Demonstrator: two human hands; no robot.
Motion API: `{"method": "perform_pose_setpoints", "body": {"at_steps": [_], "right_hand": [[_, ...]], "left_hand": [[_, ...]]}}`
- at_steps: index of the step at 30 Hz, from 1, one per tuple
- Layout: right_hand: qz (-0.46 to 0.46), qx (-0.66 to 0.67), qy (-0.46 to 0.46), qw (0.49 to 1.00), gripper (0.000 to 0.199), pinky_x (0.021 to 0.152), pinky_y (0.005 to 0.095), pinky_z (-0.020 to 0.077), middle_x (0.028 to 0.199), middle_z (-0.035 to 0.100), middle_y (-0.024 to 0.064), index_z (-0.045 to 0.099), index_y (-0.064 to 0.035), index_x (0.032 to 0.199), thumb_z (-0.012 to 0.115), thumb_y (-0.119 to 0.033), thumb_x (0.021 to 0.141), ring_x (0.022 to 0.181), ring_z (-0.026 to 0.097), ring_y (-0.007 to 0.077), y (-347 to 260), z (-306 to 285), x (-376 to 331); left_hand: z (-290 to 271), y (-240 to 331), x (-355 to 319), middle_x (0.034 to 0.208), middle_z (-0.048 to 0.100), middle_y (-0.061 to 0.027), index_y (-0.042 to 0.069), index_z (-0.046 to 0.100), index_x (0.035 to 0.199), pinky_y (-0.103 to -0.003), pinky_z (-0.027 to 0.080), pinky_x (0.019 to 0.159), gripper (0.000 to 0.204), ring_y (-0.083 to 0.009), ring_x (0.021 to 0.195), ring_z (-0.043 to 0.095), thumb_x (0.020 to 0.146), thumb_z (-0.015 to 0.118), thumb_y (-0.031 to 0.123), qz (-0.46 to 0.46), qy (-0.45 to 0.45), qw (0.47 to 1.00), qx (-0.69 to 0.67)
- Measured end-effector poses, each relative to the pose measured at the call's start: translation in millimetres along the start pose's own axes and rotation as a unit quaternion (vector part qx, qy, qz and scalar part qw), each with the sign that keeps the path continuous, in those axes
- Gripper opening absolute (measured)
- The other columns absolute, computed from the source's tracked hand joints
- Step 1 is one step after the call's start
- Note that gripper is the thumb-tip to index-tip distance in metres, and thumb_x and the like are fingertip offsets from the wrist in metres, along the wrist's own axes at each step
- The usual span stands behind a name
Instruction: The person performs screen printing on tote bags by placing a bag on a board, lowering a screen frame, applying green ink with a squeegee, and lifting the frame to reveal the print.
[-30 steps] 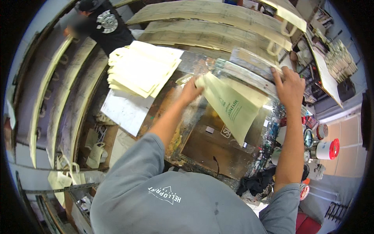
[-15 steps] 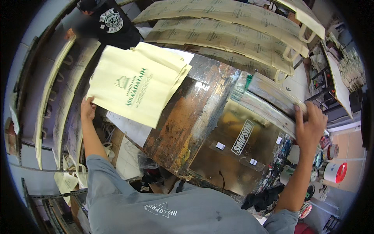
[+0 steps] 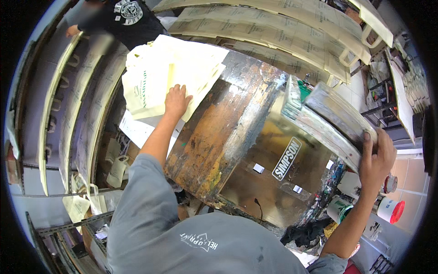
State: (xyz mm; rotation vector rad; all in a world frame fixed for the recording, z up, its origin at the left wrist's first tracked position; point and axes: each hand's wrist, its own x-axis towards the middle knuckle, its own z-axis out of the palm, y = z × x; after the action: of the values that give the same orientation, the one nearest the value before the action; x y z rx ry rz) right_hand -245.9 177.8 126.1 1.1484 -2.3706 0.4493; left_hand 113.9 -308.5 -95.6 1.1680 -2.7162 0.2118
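Head view, my remote tally: left hand, fingers spread, atop cream bag stack, left on worktop, green print showing; right hand, fingers around frame. Done, I judge: racked printed bags. Remaining unprinted: cannot tell.

I wear this camera on my head, the left of 2 wide fisheyes set side by side. It looks down and forward over my shirt, which fills the bottom close to the lens, onto the table beyond. The view is upright and unmirrored: my left fingers show left of the middle, my right fingers far right. A co-worker appears farther off, upper left. Straight edges bow toward the dark round rim.
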Motion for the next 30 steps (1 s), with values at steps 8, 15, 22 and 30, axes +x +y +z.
{"method": "perform_pose_setpoints", "body": {"at_steps": [8, 15, 22, 30], "right_hand": [[-0.003, 0.006, 0.034, 0.999, 0.036, 0.081, 0.0441, 0.0394, 0.085, 0.062, 0.0112, 0.069, -0.0047, 0.102, 0.075, -0.04, 0.095, 0.085, 0.059, 0.0313, -13.2, -4.1, -9.4], [0.002, 0.019, 0.043, 0.999, 0.039, 0.082, 0.0446, 0.0386, 0.084, 0.065, 0.0097, 0.072, -0.0059, 0.099, 0.076, -0.044, 0.094, 0.087, 0.061, 0.0294, -16.8, -8.7, -18.5], [0.012, -0.001, 0.06, 0.998, 0.047, 0.083, 0.0466, 0.04, 0.088, 0.071, 0.0112, 0.074, -0.0065, 0.096, 0.07, -0.054, 0.096, 0.088, 0.066, 0.031, -4.7, -3.4, -15.5], [0.011, 0.002, 0.047, 0.999, 0.059, 0.084, 0.0491, 0.0399, 0.085, 0.074, 0.0144, 0.073, -0.0058, 0.086, 0.064, -0.064, 0.095, 0.088, 0.07, 0.0331, 7.2, 2.9, -3.1]], "left_hand": [[43.6, -15.0, 12.1, 0.093, 0.076, -0.0174, 0.004, 0.066, 0.102, -0.049, 0.062, 0.08, 0.017, -0.0377, 0.088, 0.076, 0.101, 0.064, 0.021, 0.124, -0.148, 0.974, 0.117], [15.3, -8.1, 47.4, 0.097, 0.079, -0.0172, 0.007, 0.074, 0.097, -0.047, 0.062, 0.08, 0.016, -0.034, 0.088, 0.078, 0.094, 0.059, 0.013, 0.129, -0.123, 0.978, 0.112], [-55.4, 221.8, -16.3, 0.112, 0.073, -0.0208, 0.003, 0.072, 0.111, -0.05, 0.06, 0.089, 0.036, -0.0397, 0.101, 0.074, 0.098, 0.063, 0.035, 0.282, -0.212, 0.936, -0.006], [41.3, 363.9, -166.4, 0.153, 0.054, -0.0247, 0.004, 0.061, 0.144, -0.075, 0.027, 0.119, 0.091, -0.0478, 0.147, 0.045, 0.092, 0.057, 0.078, 0.41, -0.08, 0.886, -0.203]]}}
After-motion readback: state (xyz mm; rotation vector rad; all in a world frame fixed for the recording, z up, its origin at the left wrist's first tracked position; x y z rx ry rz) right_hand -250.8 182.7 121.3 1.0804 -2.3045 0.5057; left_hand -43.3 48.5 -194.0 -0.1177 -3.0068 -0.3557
